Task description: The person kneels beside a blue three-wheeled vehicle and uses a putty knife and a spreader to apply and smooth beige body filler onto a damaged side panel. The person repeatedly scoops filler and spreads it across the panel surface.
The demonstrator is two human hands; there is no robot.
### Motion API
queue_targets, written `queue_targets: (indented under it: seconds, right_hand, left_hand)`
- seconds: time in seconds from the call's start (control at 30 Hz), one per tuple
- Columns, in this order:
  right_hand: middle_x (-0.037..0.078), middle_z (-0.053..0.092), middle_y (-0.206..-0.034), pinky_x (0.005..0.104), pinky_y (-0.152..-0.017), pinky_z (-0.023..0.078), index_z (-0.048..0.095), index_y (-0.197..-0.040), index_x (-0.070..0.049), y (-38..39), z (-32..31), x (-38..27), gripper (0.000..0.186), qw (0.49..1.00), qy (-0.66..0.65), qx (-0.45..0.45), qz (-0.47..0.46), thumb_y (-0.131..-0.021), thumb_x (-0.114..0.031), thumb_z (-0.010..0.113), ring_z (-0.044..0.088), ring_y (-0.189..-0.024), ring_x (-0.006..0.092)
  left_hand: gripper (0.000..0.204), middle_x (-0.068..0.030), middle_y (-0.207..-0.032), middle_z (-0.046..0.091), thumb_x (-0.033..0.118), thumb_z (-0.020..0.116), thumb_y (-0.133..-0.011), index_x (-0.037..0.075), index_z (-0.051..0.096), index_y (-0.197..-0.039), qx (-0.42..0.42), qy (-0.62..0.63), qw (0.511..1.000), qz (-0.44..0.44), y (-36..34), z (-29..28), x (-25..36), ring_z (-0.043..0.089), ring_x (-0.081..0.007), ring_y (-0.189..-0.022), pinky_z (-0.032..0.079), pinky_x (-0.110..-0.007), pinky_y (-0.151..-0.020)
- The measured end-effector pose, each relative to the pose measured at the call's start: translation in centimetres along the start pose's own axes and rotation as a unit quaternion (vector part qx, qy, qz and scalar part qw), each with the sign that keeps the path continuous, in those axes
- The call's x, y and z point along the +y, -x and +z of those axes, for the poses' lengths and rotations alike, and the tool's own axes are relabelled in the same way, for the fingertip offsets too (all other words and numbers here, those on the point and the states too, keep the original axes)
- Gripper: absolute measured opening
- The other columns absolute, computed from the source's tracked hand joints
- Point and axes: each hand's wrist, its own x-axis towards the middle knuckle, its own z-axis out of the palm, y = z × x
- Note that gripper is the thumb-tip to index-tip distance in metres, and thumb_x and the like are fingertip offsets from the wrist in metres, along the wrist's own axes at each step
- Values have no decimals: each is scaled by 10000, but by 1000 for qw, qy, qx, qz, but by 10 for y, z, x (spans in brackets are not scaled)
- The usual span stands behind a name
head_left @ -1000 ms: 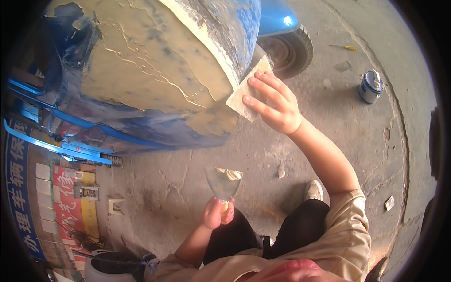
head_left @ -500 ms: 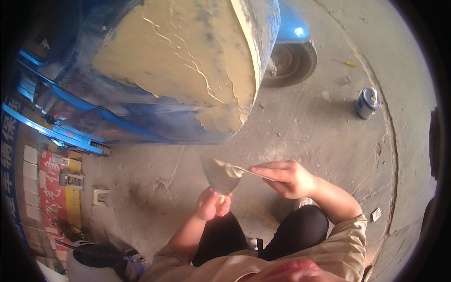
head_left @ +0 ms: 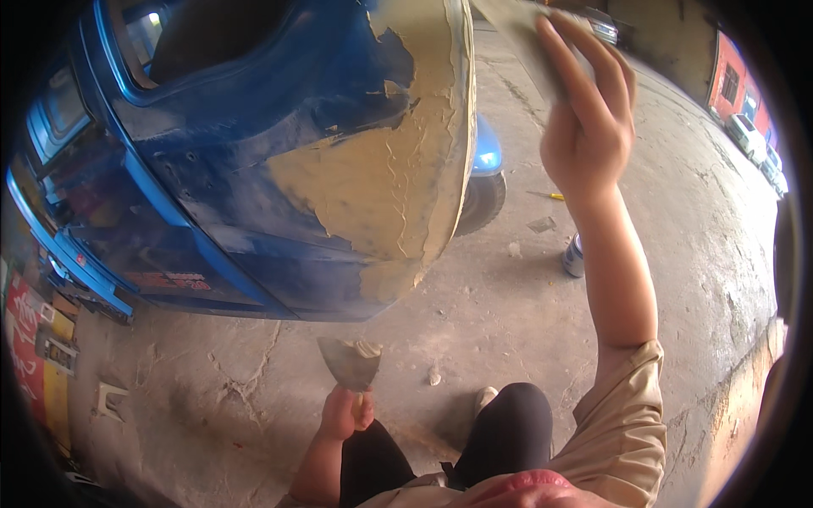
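Observation:
My left hand [head_left: 343, 415], low in front of my knees, is closed round the handle of a putty knife [head_left: 350, 362]. Its wide blade points up and carries a dab of beige filler. Raised high on the right, my right hand [head_left: 589, 140] grips a flat, thin spreader [head_left: 521, 46] with fingers stretched along it. The spreader is beside the upper edge of a blue vehicle body [head_left: 220, 178]; whether it touches is unclear. Beige filler [head_left: 364, 186], with ridges and ragged borders, covers the rounded corner of that body.
A wheel [head_left: 484, 203] stands beyond the corner. A blue can [head_left: 573, 256] sits on the concrete floor, partly behind my right forearm, near a small yellow object [head_left: 556, 196]. At the left are a pale stool [head_left: 110, 400] and a red sign [head_left: 24, 339]. Parked cars [head_left: 747, 135] show far right.
My right hand has lifted the spreader from the putty knife up toward the vehicle's upper edge. My left hand stays low with the knife. The view has tilted up, showing more of the vehicle.

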Motion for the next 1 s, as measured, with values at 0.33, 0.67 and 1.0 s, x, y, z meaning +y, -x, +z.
queue_targets:
  seconds: [0.33, 0.67, 1.0]
  right_hand:
    - [89, 631, -1194, 395, -900, 476, 698, -1167, -144, -1, 20, -29, 498, 996, 0, -86, 4, -709, 29, 604, 590, -1066, 289]
    - [66, 581, -1260, 358, -888, 407, 695, -1182, -192, 103, -14, -92, 503, 986, -14, -165, 32, -693, -109, 611, 560, -1068, 233]
    - [67, 548, -1277, 346, -878, 397, 698, -1177, -199, 176, -35, -147, 510, 972, 40, -223, 67, -684, -158, 574, 513, -1023, 213]
  left_hand:
    - [440, -69, -638, 492, 483, 434, -993, 65, 491, -1118, -17, 15, 1000, 5, 8, -10, 1, 465, -157, -460, 384, -290, -421]
    - [390, -93, -677, 527, 368, 377, -1027, -2, 487, -1087, 21, 3, 999, -29, 17, -17, -14, 487, -162, -490, 414, -283, -457]
    - [376, -90, -651, 519, 337, 374, -1027, -14, 480, -1110, 27, 31, 998, -41, 29, -25, -25, 462, -156, -469, 392, -278, -428]
